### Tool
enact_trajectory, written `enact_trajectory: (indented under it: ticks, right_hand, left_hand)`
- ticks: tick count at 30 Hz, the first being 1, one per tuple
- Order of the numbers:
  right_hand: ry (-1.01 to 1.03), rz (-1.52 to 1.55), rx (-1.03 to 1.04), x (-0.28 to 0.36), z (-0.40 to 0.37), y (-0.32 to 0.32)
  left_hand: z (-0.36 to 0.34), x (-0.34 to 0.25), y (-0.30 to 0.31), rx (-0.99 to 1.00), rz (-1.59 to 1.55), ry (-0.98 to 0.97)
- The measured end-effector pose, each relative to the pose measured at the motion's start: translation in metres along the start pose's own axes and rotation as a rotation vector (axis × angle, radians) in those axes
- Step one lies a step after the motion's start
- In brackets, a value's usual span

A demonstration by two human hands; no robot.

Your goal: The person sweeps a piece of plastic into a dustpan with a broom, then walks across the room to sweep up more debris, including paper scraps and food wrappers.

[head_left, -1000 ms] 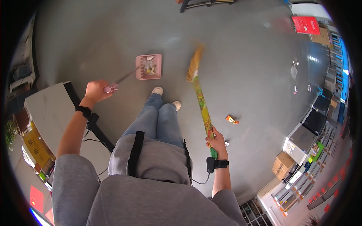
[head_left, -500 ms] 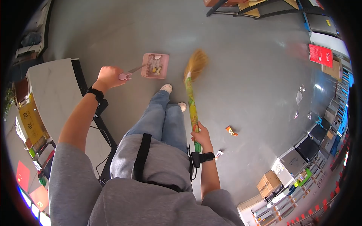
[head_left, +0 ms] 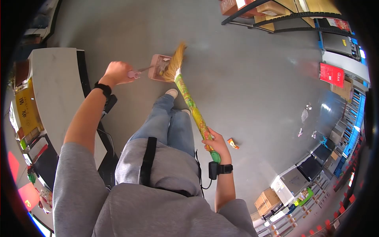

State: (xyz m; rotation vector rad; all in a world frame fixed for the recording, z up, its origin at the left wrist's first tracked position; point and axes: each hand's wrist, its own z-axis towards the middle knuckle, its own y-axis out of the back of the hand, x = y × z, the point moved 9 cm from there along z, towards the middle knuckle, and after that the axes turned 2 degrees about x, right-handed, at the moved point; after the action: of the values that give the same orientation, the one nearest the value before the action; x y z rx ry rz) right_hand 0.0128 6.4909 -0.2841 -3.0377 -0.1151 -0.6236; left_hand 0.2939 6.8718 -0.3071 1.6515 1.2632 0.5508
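Observation:
My left hand (head_left: 119, 73) is closed around the pink handle end of a long-handled dustpan (head_left: 155, 68), whose pan rests on the floor ahead of my feet. Bits of litter lie inside the pan, partly covered by bristles. My right hand (head_left: 216, 143) grips the green and yellow patterned handle of a broom (head_left: 190, 103) near its green end cap. The broom slants forward and left, its straw head (head_left: 175, 65) overlapping the pan's right side in this view.
An orange wrapper (head_left: 233, 143) lies on the floor right of my right hand. More litter (head_left: 304, 115) is scattered farther right. A white-topped counter (head_left: 59, 91) stands at my left, a shelf rack (head_left: 272, 15) at the back right, and cardboard boxes (head_left: 267, 201) at the lower right.
The broom head has swung left from the bare floor to the dustpan's opening. My right hand has shifted slightly right and down; my left hand keeps hold of the dustpan handle.

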Motion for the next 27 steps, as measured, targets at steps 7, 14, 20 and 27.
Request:
enact_trajectory:
  ticks: [7, 14, 20, 27]
  right_hand:
    - [-0.075, -0.179, -0.234, -0.015, -0.039, 0.066]
    - [-0.116, -0.293, -0.376, -0.055, -0.019, 0.100]
    - [-0.171, -0.199, -0.401, -0.100, -0.012, 0.091]
    - [-0.164, -0.055, -0.170, -0.075, 0.013, 0.036]
  left_hand:
    - [-0.087, 0.048, -0.027, -0.015, -0.088, 0.152]
    - [-0.169, 0.081, -0.072, -0.007, -0.174, 0.354]
    - [-0.194, 0.083, -0.100, 0.003, -0.175, 0.413]
    - [-0.186, 0.080, -0.091, 0.031, -0.169, 0.420]
